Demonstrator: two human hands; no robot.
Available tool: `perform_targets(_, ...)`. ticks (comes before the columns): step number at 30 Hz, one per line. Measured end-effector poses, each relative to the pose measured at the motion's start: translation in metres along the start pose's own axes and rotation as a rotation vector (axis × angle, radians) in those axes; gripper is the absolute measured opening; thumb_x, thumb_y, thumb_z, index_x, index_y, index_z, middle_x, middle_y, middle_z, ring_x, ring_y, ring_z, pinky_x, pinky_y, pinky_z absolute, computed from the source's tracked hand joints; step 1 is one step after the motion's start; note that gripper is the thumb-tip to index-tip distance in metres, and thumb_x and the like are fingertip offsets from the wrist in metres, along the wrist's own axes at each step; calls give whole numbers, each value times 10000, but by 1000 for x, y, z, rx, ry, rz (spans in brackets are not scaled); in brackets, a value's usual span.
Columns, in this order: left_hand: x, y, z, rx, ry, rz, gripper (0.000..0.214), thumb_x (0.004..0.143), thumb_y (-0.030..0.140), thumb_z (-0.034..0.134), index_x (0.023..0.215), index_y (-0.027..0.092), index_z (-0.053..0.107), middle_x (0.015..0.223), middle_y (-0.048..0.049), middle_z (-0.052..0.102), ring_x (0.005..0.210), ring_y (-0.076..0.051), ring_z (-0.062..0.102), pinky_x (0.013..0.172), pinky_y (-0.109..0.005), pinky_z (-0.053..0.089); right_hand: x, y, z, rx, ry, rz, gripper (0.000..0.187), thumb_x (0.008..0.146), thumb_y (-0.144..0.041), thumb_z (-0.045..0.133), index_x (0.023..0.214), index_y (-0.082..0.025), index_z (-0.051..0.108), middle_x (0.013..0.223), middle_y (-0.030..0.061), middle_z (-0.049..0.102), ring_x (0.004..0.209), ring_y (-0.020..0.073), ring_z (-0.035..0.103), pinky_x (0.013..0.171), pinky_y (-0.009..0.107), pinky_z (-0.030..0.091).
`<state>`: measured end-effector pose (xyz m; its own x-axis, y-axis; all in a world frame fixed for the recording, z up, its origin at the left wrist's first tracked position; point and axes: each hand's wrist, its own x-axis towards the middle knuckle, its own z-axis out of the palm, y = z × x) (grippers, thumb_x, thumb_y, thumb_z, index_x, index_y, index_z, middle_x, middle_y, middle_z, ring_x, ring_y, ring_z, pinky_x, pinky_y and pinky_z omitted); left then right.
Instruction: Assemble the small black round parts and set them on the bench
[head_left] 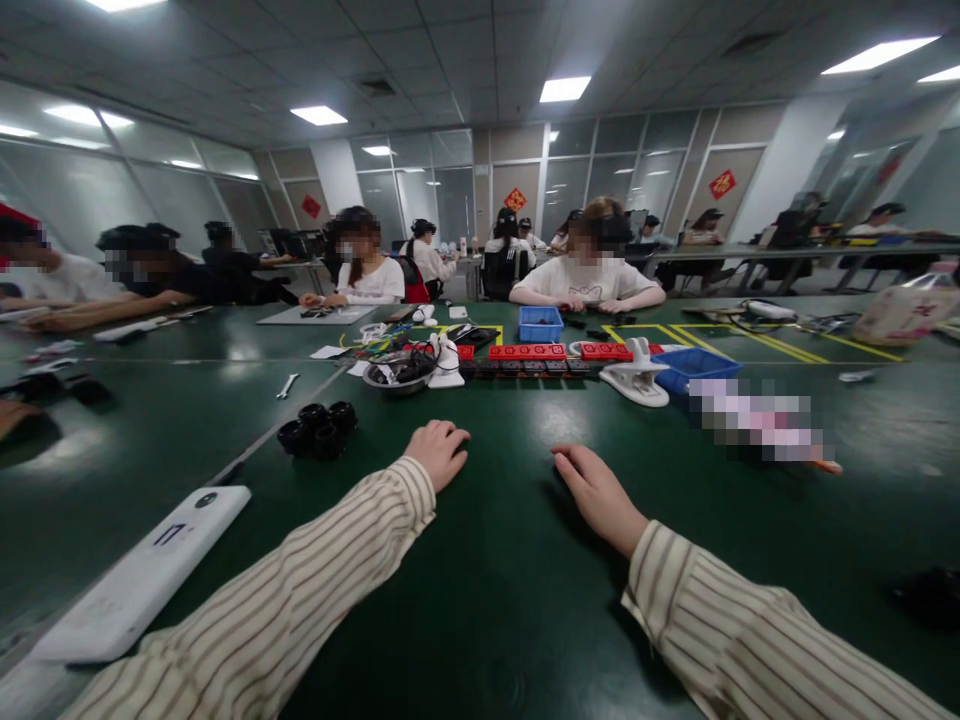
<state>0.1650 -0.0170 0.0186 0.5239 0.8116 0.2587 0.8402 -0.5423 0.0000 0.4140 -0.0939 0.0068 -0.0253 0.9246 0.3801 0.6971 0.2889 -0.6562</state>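
Observation:
My left hand rests on the dark green table, fingers curled under in a loose fist with nothing in them. My right hand lies on its edge a little to the right, fingers held together and slightly bent, holding nothing. Both arms wear striped sleeves. A cluster of black round parts sits to the left of my left hand. Farther back lie a metal bowl, rows of red parts over black ones, and a white clamp-like tool.
A white flat device lies at the near left. Blue bins stand behind the red rows. A small wrench lies left of the bowl. Several people sit across the table and along the left side, hands on the table.

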Motion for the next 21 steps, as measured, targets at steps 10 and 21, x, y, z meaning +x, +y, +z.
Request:
perform_targets(10,-36,-84,-13,-27,256,-108,360,832,287,441,1158,138,475,1127,-122,495,1087,-243,452,973,-377,359,1,0,-1,-58,-109,-30,374,875,-435,325,828,-185,598,885,71,613,865,215,528,812,342,396)
perform_targets(21,-64,-146,-32,-420,856,-723,415,659,374,675,989,161,544,891,-44,612,791,-174,606,702,-279,510,1,-2,-2,-58,-116,-15,388,868,-440,305,798,-186,589,892,77,605,879,217,529,820,341,397)
